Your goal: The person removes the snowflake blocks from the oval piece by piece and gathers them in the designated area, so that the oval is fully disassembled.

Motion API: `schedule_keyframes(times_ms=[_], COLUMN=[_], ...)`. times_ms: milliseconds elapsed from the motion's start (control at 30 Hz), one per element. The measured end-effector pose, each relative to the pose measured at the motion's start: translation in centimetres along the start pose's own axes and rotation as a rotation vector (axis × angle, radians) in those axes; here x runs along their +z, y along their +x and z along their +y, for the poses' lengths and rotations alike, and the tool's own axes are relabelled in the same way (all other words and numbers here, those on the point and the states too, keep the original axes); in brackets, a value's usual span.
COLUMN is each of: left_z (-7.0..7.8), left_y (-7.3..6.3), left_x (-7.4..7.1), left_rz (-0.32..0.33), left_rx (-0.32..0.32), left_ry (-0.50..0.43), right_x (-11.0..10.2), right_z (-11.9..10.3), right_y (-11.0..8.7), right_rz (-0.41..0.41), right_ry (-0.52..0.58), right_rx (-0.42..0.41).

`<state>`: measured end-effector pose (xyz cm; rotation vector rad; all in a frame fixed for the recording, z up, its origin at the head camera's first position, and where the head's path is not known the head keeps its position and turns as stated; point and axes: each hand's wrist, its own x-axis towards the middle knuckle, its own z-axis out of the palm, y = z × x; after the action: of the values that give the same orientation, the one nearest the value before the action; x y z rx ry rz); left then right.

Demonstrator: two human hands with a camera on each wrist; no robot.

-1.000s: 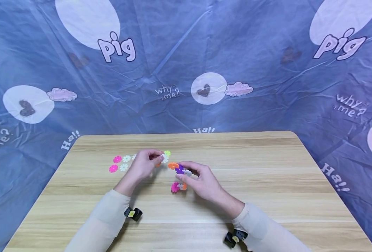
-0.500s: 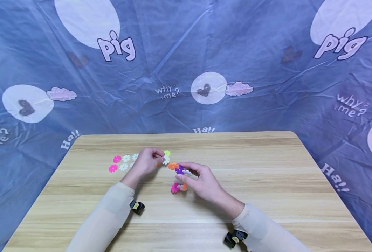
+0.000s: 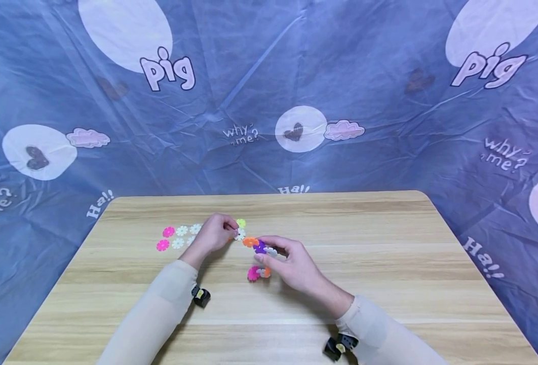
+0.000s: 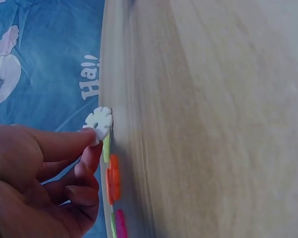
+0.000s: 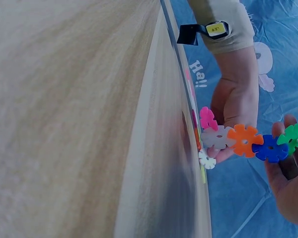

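Between thumb and forefinger my left hand (image 3: 213, 234) pinches a white flower-shaped slotted disc (image 4: 101, 120), held up off the table. My right hand (image 3: 293, 261) holds a bent chain of joined discs of the same kind. In the right wrist view the chain shows a pink disc (image 5: 207, 118), a pale grey disc (image 5: 218, 137), an orange disc (image 5: 245, 141), a blue disc (image 5: 269, 148) and a green disc (image 5: 291, 139). My fingers hide part of it. The white disc is near the chain's orange end (image 3: 250, 242) in the head view, apart from it.
Loose discs lie in rows on the wooden table (image 3: 364, 284) at the left, among them a pink disc (image 3: 162, 245) and a white disc (image 3: 178, 243). A yellow-green disc (image 3: 241, 223) lies beyond my left fingers. A printed blue cloth (image 3: 260, 81) hangs behind the table.
My left hand shifts slightly to the right with the white disc, which it still pinches. The right hand and its chain stay almost still.
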<state>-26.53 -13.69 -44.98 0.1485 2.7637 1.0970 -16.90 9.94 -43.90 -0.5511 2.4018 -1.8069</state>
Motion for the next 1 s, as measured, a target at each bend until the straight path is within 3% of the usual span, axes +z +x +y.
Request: schedule_keyframes(times_ms=[433,667,1000], left_z=[-0.1,-0.2,0.0], left_y=[0.1,-0.6,-3.0], left_x=[0.1,-0.7,-2.4], left_rz=[0.021,0.029,0.038], left_rx=[0.049,0.055,0.088], left_ry=[0.102,-0.002,-0.129], right_x=[0.1,0.1,0.0], right_z=[0.0,0.0,0.1], right_y=[-0.1,-0.1,0.0], right_rz=[-0.003,-0.01,-0.003], right_ry=[0.008,0.008,0.036], right_rx=[-0.002,0.003,0.019])
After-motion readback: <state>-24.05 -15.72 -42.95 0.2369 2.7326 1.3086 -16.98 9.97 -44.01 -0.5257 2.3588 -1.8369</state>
